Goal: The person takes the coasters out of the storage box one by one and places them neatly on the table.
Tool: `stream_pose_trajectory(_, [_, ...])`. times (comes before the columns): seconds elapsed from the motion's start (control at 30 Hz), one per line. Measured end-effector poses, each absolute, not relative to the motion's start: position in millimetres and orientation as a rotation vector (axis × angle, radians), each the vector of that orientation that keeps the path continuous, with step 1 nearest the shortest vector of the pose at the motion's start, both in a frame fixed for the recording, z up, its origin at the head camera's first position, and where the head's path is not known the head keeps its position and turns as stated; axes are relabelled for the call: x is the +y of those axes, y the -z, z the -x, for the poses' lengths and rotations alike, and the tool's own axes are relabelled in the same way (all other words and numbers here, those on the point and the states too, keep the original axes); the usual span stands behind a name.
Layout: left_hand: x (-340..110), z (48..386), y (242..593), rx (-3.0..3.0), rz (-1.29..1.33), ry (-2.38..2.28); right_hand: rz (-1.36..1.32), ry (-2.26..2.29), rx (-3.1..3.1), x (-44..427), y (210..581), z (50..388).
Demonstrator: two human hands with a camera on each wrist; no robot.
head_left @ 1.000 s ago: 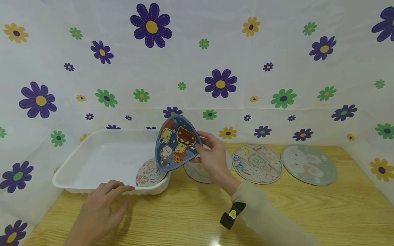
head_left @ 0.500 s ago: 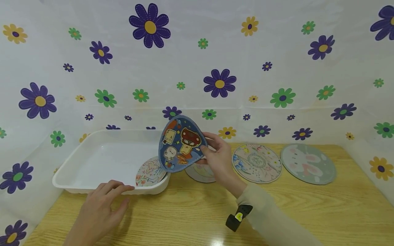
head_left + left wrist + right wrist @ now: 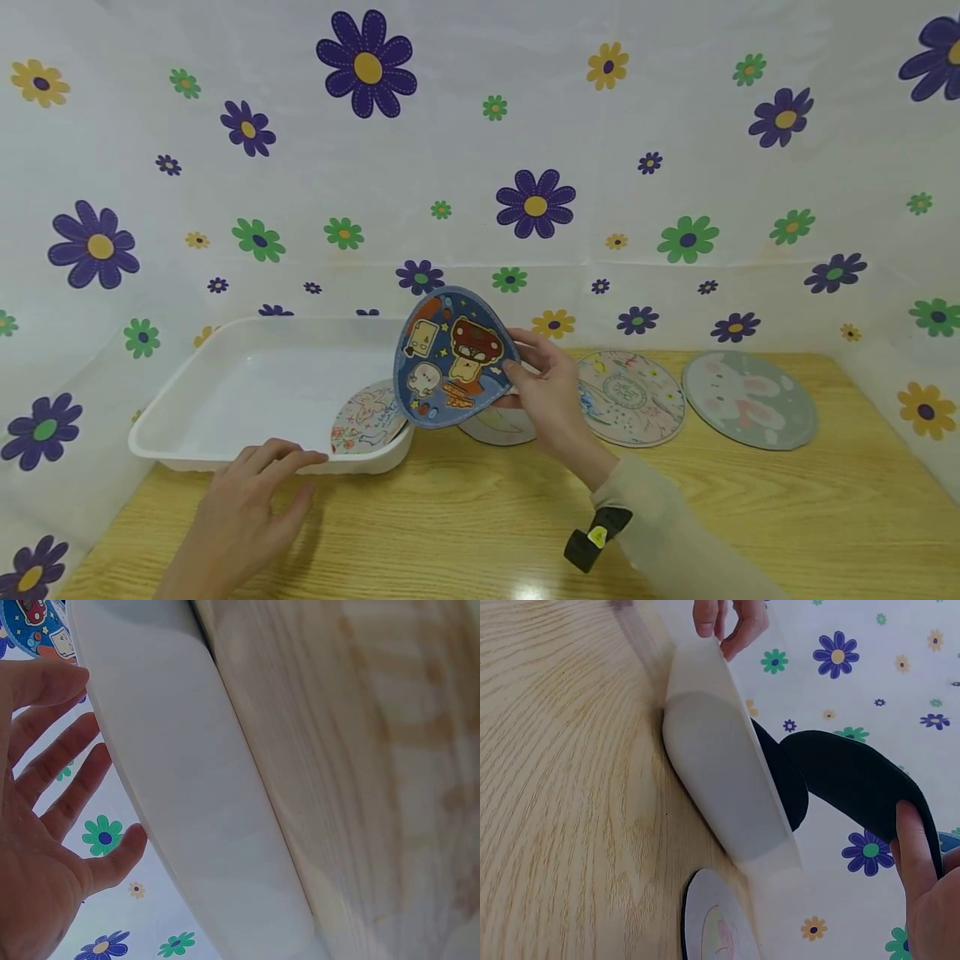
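My right hand point(image 3: 551, 396) pinches the right edge of a blue rounded-triangle mouse pad point(image 3: 442, 392) with cartoon figures, tilted up in the air by the right end of a white plastic tray point(image 3: 247, 400). In the right wrist view its black underside point(image 3: 847, 769) shows. A round floral mouse pad point(image 3: 365, 421) leans inside the tray at the near right corner, partly hidden behind the blue one. My left hand point(image 3: 247, 508) rests its fingertips on the tray's near rim, fingers relaxed. Below my right hand lies a pale round mouse pad point(image 3: 498, 427), mostly covered.
To the right on the wooden table point(image 3: 465, 517) lie a round flower-patterned mouse pad point(image 3: 630, 400) and a grey-green round one with a rabbit point(image 3: 787, 417). A white flower-print sheet point(image 3: 465, 133) stands behind the table and at its sides.
My right hand has shifted a little to the right and slightly down, bringing the blue mouse pad along. The left hand and the tray have stayed put.
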State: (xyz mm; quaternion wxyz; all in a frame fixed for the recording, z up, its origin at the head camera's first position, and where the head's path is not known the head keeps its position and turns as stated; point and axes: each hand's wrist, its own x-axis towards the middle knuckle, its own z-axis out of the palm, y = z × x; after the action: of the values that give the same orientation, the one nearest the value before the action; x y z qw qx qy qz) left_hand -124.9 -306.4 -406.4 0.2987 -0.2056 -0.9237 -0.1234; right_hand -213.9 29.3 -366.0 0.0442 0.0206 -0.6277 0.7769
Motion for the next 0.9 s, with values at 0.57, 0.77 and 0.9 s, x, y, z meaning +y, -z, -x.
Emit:
stream_pose_trajectory(0.57, [-306,125,408,-2.45,0.541,0.332,-0.037,-2.337,-1.954,48,364,208])
stream_pose_trajectory(0.77, [-305,125,408,-2.468,0.529,0.336,-0.049,-2.331,-1.965,55,365,208])
stream_pose_trajectory(0.9, [-305,125,407,-2.475,0.523,0.336,-0.05,-2.332,-1.967,59,366,206])
